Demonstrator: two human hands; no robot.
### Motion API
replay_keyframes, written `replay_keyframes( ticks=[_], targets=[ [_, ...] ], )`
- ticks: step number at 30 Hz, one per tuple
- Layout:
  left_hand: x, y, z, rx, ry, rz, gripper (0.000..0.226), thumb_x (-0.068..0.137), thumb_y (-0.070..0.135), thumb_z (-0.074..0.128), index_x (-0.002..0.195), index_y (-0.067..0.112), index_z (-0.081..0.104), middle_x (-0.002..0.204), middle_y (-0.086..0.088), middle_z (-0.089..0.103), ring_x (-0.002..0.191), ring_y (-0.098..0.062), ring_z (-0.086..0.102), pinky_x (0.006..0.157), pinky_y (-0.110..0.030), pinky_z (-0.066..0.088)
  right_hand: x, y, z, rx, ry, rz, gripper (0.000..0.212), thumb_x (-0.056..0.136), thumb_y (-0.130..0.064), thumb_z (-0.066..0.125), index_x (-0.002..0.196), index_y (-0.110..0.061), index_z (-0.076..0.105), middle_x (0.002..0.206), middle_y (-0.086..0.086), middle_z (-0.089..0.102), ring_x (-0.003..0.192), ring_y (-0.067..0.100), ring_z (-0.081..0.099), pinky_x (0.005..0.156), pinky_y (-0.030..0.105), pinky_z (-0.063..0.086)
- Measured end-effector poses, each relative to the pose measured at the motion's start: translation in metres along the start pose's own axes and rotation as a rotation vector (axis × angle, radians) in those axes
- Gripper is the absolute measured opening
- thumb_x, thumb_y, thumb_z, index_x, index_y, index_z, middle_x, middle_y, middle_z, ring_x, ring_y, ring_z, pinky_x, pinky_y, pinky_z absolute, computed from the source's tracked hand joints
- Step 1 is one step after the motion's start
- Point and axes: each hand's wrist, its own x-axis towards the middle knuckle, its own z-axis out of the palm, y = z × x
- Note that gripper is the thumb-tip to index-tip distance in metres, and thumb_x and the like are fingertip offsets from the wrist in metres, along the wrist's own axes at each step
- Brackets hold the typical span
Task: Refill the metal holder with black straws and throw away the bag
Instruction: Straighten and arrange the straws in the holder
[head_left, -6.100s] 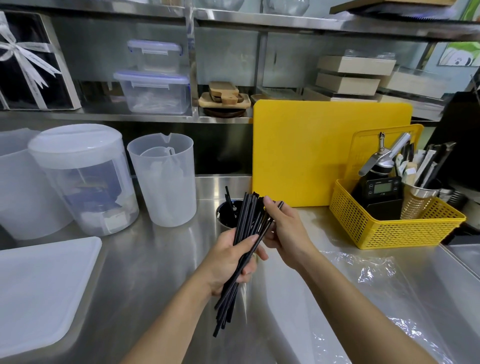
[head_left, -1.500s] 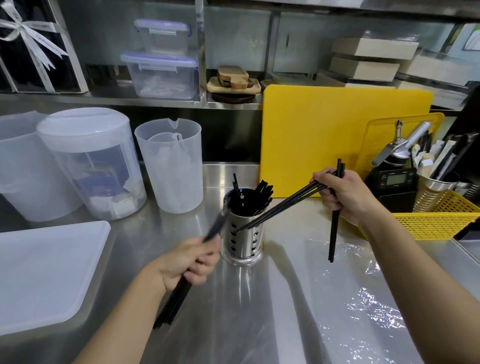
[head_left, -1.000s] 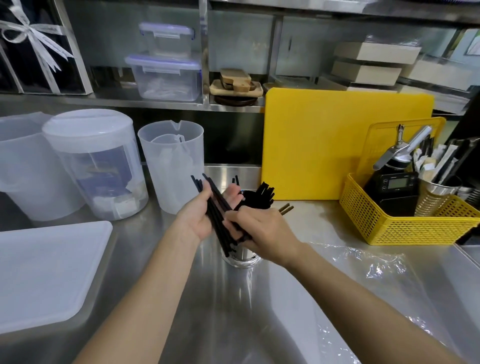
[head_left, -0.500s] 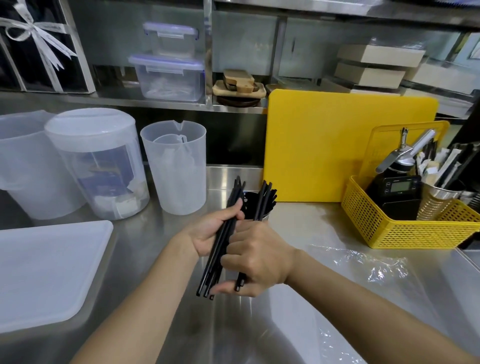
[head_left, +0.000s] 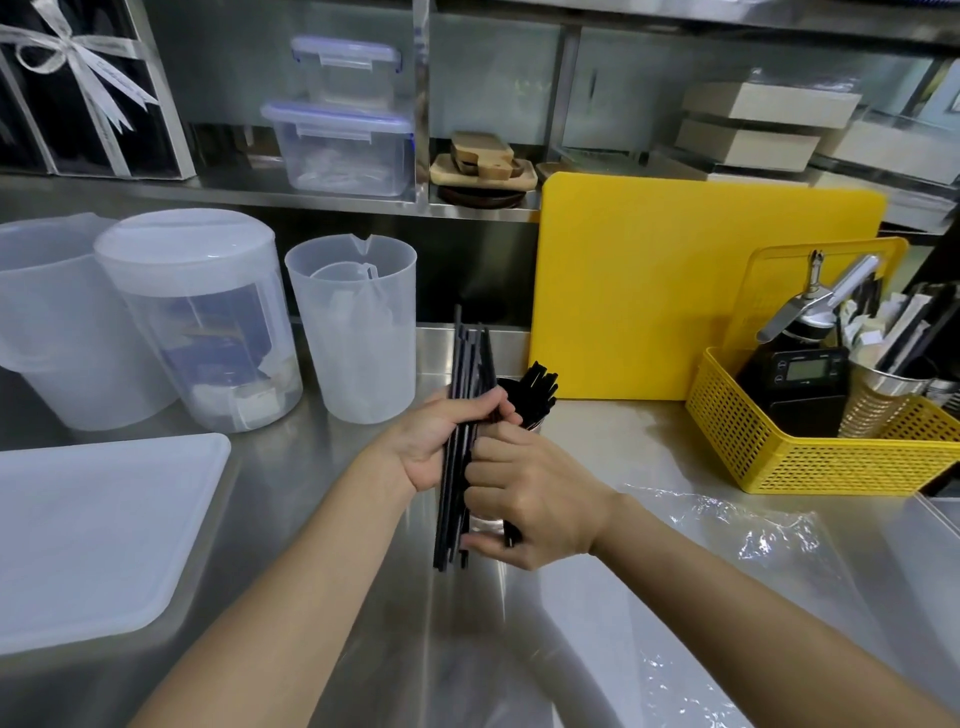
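Above the counter (head_left: 311, 519), both hands' fingers grip upright black straws (head_left: 464, 415): left hand (head_left: 441, 447), right hand (head_left: 530, 499). The metal holder (head_left: 532, 423) seems just behind.

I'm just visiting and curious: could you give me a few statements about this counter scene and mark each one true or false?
1. Both hands, left hand and right hand, grip the bundle of black straws. True.
2. The round metal holder has no straws in it. False: some stand inside.
3. The clear plastic bag lies on the steel counter. True.
4. The yellow cutting board lies flat. False: it stands upright.
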Motion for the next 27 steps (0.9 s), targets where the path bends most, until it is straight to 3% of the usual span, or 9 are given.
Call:
replay_keyframes(
  ticks=[3, 5, 8, 11, 14, 17, 21, 24, 27],
  targets=[
    [0.005, 0.007, -0.010, -0.181, 0.223, 0.185, 0.013, 0.089, 0.010, 0.053, 0.077, 0.006, 0.056, 0.059, -0.004, 0.062, 0.059, -0.018, 0.066, 0.056, -0.027, 0.056, -0.009, 0.010, -0.004, -0.135, -0.009, 0.071, 0.014, 0.078, -0.023, 0.064, 0.080, -0.009, 0.067, 0.097, 0.010, 0.068, 0.096, 0.029, 0.060, 0.092, 0.038, 0.041],
    [0.008, 0.012, -0.020, -0.319, 0.383, 0.330, 0.015, 0.091, 0.009, 0.051, 0.076, 0.007, 0.052, 0.058, -0.003, 0.056, 0.054, -0.016, 0.063, 0.057, -0.029, 0.056, -0.018, 0.015, -0.006, -0.115, 0.019, 0.198, 0.028, 0.071, -0.011, 0.064, 0.099, -0.007, 0.067, 0.115, 0.013, 0.064, 0.111, 0.026, 0.054, 0.095, 0.035, 0.038],
    [0.011, 0.013, -0.022, -0.496, 0.489, 0.494, 0.015, 0.092, 0.011, 0.052, 0.078, 0.010, 0.047, 0.059, -0.001, 0.044, 0.043, -0.009, 0.047, 0.045, -0.022, 0.046, -0.017, 0.006, -0.001, 0.372, 0.177, 0.707, 0.036, 0.077, -0.005, 0.055, 0.112, -0.010, 0.059, 0.114, 0.003, 0.060, 0.104, 0.012, 0.054, 0.090, 0.025, 0.042],
    [0.015, 0.012, -0.010, -0.494, 0.572, 0.598, 0.019, 0.091, 0.021, 0.056, 0.080, 0.012, 0.044, 0.056, 0.003, 0.041, 0.042, -0.006, 0.042, 0.041, -0.019, 0.039, 0.007, -0.006, 0.009, 0.920, 0.638, 1.254, 0.011, 0.087, -0.017, 0.054, 0.091, -0.018, 0.065, 0.089, -0.003, 0.066, 0.085, 0.012, 0.062, 0.078, 0.025, 0.049],
    [0.015, 0.013, 0.010, -0.441, 0.599, 0.699, 0.018, 0.089, 0.023, 0.058, 0.082, 0.011, 0.046, 0.056, 0.004, 0.046, 0.044, -0.007, 0.046, 0.045, -0.021, 0.043, 0.026, -0.007, 0.020, 1.413, 1.015, 1.578, 0.026, 0.093, -0.027, 0.050, 0.083, -0.007, 0.064, 0.078, 0.003, 0.065, 0.074, 0.014, 0.063, 0.071, 0.027, 0.047],
    [0.012, 0.007, 0.029, -0.206, 0.596, 0.763, 0.013, 0.089, 0.023, 0.058, 0.079, 0.017, 0.051, 0.051, 0.009, 0.051, 0.045, -0.007, 0.049, 0.048, -0.024, 0.046, 0.037, -0.010, 0.025, 1.725, 1.291, 1.663, 0.033, 0.095, -0.028, 0.046, 0.090, 0.002, 0.060, 0.097, 0.017, 0.061, 0.096, 0.029, 0.061, 0.088, 0.035, 0.050],
    [0.010, -0.018, 0.047, -0.043, 0.497, 0.693, 0.023, 0.087, 0.024, 0.059, 0.065, 0.023, 0.054, 0.049, 0.007, 0.047, 0.046, -0.011, 0.045, 0.051, -0.030, 0.044, 0.039, -0.013, 0.026, 1.946, 1.275, 1.552, 0.026, 0.096, -0.025, 0.044, 0.085, -0.006, 0.059, 0.108, 0.018, 0.061, 0.109, 0.031, 0.060, 0.098, 0.038, 0.046],
    [0.008, -0.020, 0.043, -0.022, 0.439, 0.674, 0.025, 0.088, 0.021, 0.060, 0.066, 0.018, 0.048, 0.045, 0.007, 0.039, 0.039, -0.009, 0.037, 0.041, -0.024, 0.038, 0.028, -0.007, 0.023, 1.513, 1.018, 1.612, 0.027, 0.094, -0.027, 0.048, 0.084, -0.006, 0.062, 0.087, 0.011, 0.063, 0.084, 0.020, 0.063, 0.078, 0.029, 0.049],
    [0.004, -0.015, 0.033, 0.122, 0.295, 0.598, 0.026, 0.078, 0.023, 0.069, 0.068, 0.016, 0.046, 0.044, 0.006, 0.039, 0.036, -0.011, 0.036, 0.036, -0.022, 0.034, 0.015, 0.007, 0.000, 1.260, 0.963, 1.420, 0.016, 0.087, -0.023, 0.058, 0.088, -0.008, 0.064, 0.085, 0.007, 0.065, 0.082, 0.018, 0.062, 0.075, 0.026, 0.047]
  ],
)
